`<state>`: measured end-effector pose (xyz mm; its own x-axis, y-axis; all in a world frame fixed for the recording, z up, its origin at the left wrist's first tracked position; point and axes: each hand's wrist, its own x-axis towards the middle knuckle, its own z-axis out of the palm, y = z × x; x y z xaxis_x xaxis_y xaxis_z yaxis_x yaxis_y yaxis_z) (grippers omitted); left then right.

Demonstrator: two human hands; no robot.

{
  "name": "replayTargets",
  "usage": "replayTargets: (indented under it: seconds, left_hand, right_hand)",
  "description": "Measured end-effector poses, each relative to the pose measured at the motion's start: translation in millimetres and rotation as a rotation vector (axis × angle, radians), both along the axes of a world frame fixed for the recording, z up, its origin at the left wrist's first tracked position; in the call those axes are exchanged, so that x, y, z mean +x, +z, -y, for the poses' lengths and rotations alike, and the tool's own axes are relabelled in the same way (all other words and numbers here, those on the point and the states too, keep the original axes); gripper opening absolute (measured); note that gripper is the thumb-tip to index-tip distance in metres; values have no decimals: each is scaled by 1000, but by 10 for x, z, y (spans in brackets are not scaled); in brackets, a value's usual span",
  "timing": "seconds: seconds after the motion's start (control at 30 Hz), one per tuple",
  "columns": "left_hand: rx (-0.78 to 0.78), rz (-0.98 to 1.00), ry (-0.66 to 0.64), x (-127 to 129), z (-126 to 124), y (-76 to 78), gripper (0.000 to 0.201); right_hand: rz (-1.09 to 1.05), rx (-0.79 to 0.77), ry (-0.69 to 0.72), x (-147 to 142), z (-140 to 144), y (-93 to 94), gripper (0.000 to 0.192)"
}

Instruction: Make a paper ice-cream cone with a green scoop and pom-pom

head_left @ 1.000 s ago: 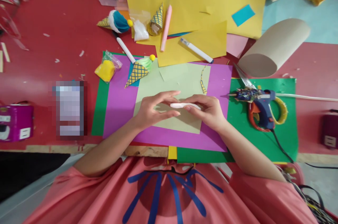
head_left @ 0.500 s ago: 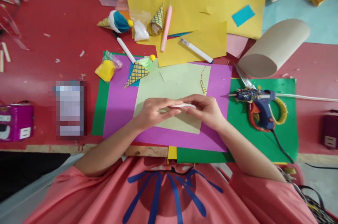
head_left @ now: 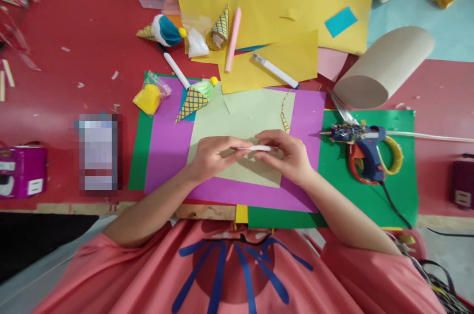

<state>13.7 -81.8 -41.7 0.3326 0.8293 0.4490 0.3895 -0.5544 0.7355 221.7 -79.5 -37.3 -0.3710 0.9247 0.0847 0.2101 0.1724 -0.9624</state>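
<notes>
Head view: white strip (head_left: pixel 261 148) up off the bench (head_left: pixel 55 87), above the pale sheet (head_left: pixel 255 101), near the front edge and running roughly parallel to it. Left hand (head_left: pixel 208 157) almost closed, thumb and fingertips pinching the strip's left end. Right hand (head_left: pixel 294 158) part open, thumb and forefinger spread either side of the right end; cannot tell whether any finger touches it. Pale sheet lies on a purple sheet (head_left: pixel 168 156). Green-topped cone (head_left: pixel 193 102) across the pale sheet's back left corner; yellow clay (head_left: pixel 147 100) left of that, over the purple sheet's back left corner. Glue gun (head_left: pixel 370 153) beyond the purple sheet's right edge, nozzle pointing left. Cardboard tube (head_left: pixel 396 57) lying farther from the front edge than the gun. White marker (head_left: pixel 276 71) and pink stick (head_left: pixel 233 40) on yellow paper (head_left: pixel 296 50), behind the pale sheet.
</notes>
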Motion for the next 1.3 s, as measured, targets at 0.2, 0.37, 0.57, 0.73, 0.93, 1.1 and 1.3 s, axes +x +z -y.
replayTargets:
  seconds: [0.2, 0.37, 0.57, 0.73, 0.93, 1.1, 1.3]
  left_hand:
    - [-280, 77, -26, -11, 4, -23, 28]
    - [-239, 58, -68, -10, -7, -15, 18]
    - [-144, 66, -28, -1, -3, -5, 10]
    - [-296, 77, 20, -21, -18, 18, 25]
    - [-228, 97, 48, -16, -8, 16, 13]
    - [-296, 140, 10, -26, 6, -8, 27]
    - [-358, 119, -65, -15, 2, 1, 37]
  right_hand:
    - [3, 54, 41, 16, -11, -4, 13]
    - [2, 121, 65, 12, -10, -22, 11]
    - [51, 45, 64, 10, -23, 8, 17]
    - [74, 165, 44, 40, -57, 11, 11]
    - [105, 242, 9, 62, -70, 5, 14]
    - [116, 318, 9, 63, -79, 13, 11]
    - [67, 443, 65, 48, -65, -43, 11]
